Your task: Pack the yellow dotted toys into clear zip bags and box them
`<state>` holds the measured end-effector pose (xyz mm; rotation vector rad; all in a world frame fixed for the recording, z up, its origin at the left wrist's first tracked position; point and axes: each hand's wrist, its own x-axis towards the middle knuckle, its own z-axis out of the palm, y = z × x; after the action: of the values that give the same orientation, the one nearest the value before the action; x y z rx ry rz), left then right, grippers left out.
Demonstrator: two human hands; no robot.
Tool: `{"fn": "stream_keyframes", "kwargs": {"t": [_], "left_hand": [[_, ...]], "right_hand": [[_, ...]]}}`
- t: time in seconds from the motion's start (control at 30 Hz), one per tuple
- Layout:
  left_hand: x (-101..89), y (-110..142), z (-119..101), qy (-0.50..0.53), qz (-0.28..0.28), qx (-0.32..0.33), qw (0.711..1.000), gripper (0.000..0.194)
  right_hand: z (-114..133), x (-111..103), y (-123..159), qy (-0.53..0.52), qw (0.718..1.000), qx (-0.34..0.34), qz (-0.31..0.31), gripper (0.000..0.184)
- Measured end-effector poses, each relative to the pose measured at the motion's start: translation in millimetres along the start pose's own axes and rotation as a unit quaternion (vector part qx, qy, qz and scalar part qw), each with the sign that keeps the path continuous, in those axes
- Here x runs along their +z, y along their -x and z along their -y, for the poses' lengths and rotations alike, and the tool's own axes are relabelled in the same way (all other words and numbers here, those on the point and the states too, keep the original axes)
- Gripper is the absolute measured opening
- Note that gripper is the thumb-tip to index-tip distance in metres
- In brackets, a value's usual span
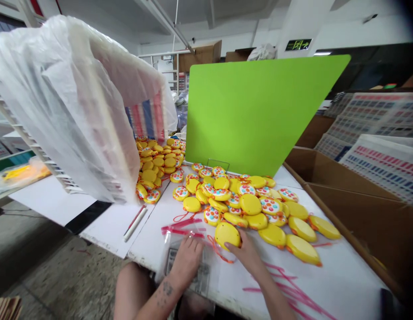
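Observation:
My left hand (pixel 187 258) lies flat, fingers spread, on a clear plastic bag (pixel 180 249) with a red zip strip and a printed sheet inside, at the table's near edge. My right hand (pixel 246 252) grips a yellow round toy (pixel 227 234) lying back side up, fingers curled on its lower edge; a red cord trails from it. Just beyond spreads a pile of yellow toys (pixel 253 204), some showing coloured buttons.
A tilted crate lined with a white plastic bag (pixel 76 102) spills more toys (pixel 158 160) at the left. A green board (pixel 256 111) stands behind the pile. Cardboard boxes (pixel 359 209) line the right edge. Red-edged bags (pixel 293 289) lie near my right arm.

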<state>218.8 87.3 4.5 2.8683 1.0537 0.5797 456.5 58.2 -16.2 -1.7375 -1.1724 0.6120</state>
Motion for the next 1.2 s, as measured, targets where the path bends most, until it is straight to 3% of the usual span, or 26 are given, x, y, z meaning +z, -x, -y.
{"fn": "stream_keyframes", "kwargs": {"t": [0.23,0.3,0.37,0.47,0.6,0.73,0.9,1.03,1.2], "left_hand": [[5.8,-2.3,3.4,0.073,0.045,-0.063,0.994,0.015],[3.9,-1.3,3.7,0.083,0.046,-0.055,0.994,0.019],[1.5,0.1,3.2,0.084,0.045,-0.037,0.995,0.035],[-1.4,1.4,1.6,0.068,0.052,-0.015,0.996,0.053],[-1.7,1.0,0.6,0.043,0.062,0.001,0.997,0.045],[0.4,0.8,1.2,0.034,0.047,0.015,0.998,0.023],[-0.3,3.0,2.2,0.067,-0.021,0.032,0.997,0.022],[-1.2,5.2,2.9,0.092,-0.071,-0.001,0.993,0.016],[-5.2,5.3,2.6,0.104,-0.07,-0.034,0.992,0.014]], "right_hand": [[24.1,-1.6,6.0,-0.139,0.989,0.052,0.022,0.054],[31.1,2.1,5.5,-0.182,0.982,0.051,0.02,0.061],[39.7,7.1,5.2,-0.218,0.974,0.048,0.023,0.067],[56.4,14.9,4.8,-0.262,0.963,0.046,0.027,0.064],[77.4,23.8,2.2,-0.301,0.952,0.023,0.047,0.053],[76.3,35.1,-4.1,-0.278,0.959,0.005,0.056,0.048],[56.5,47.6,-3.1,-0.189,0.98,-0.007,0.062,0.058],[54.0,52.2,7.6,-0.119,0.989,-0.027,0.088,0.04],[59.4,49.8,11.0,-0.048,0.991,-0.056,0.116,0.03]]}}
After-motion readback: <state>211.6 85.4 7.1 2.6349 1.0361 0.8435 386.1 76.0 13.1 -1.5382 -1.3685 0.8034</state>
